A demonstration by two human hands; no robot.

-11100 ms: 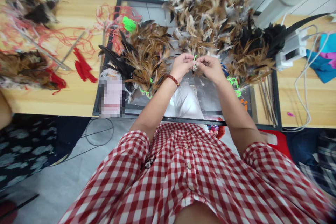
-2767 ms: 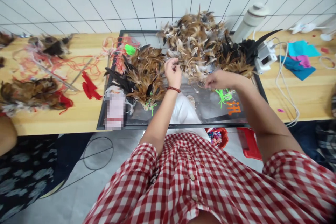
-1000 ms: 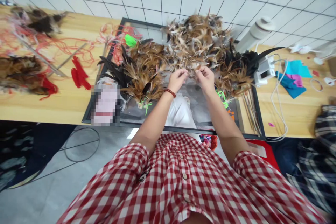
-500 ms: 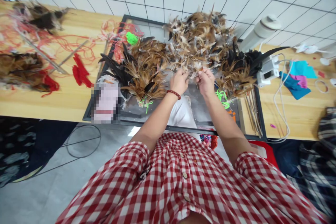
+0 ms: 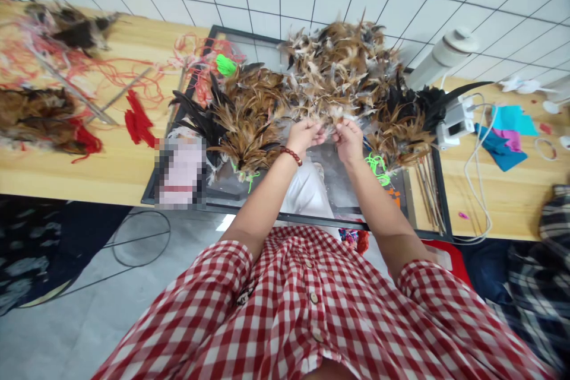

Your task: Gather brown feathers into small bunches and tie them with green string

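Both my hands are together at the near edge of a large heap of brown feathers [image 5: 336,74]. My left hand [image 5: 306,135], with a beaded bracelet [image 5: 291,155] at the wrist, is closed in a pinch by the pale feather ends. Close beside it, my right hand [image 5: 348,138] pinches too, with thumb and fingertips pressed together. What sits in the fingertips looks like small pale feathers, partly hidden and blurred. Left of my hands lies a bunch of brown and black feathers [image 5: 252,119]. Another bunch with long black plumes [image 5: 407,124] lies to the right.
A black-framed glass panel [image 5: 285,218] lies under the feathers. Green yarn [image 5: 378,169], thin sticks [image 5: 430,193], a white charger [image 5: 456,122] with a cable and a white cylinder [image 5: 440,59] are at right. Red yarn [image 5: 138,119] lies at left. People sit on both sides.
My left hand has shifted slightly, its fingers reaching further right toward my right hand. My right hand stays nearly in place. The feather piles look the same.
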